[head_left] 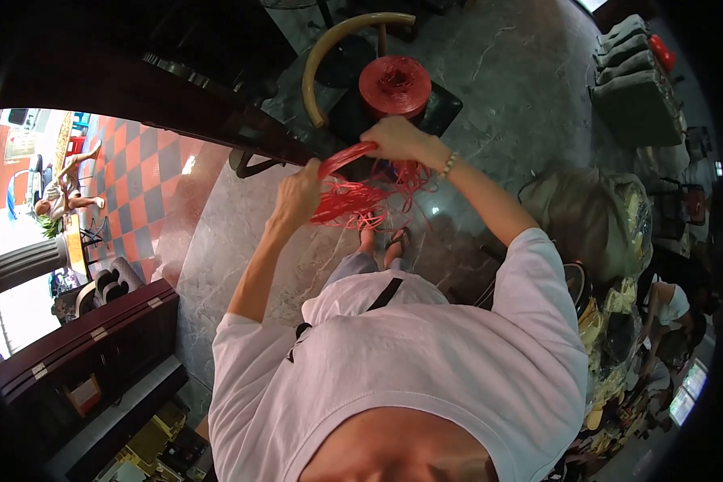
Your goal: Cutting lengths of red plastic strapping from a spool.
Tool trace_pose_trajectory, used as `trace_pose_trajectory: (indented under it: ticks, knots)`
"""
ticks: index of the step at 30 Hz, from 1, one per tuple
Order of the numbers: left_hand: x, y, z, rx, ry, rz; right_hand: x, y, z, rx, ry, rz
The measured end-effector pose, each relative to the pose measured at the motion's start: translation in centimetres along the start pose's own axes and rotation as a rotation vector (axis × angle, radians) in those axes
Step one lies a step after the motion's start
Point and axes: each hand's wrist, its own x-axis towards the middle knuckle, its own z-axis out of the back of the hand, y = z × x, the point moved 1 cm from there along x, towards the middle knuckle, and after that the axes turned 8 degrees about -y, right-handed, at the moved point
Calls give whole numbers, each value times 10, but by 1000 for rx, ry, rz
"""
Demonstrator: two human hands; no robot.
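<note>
A bundle of red plastic twine (347,157) is stretched between my two hands, with loose strands (349,202) hanging below it. My left hand (299,195) is closed round the bundle's left end. At the right end, my right hand (398,140), with a beaded bracelet (448,165) on its wrist, grips the same bundle. Just beyond my right hand, a large round roll of red twine (394,86) sits on the dark seat of a chair (447,112) with a curved wooden back. My fingers hide parts of the bundle.
A dark wooden door (149,88) stands at the left, opening onto a red and grey tiled floor (145,169) where a person sits. Grey covered chairs (639,88) are stacked at the far right. A large grey-green sack (580,217) and yellowish bundles lie at my right; other people are beyond.
</note>
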Motion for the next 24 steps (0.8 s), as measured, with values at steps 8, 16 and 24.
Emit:
trace_pose_trajectory:
  ticks: [8,16,24]
  knots:
    - [-88,47,68,32,-166,229,-39,-108,19,-285,-113,-145]
    - [-131,96,65,245,-82,379,-14,-94,26,-441,-130,-213]
    - [-19,-28,12,-12,-243,-148,14,16,14,-487,-53,-23]
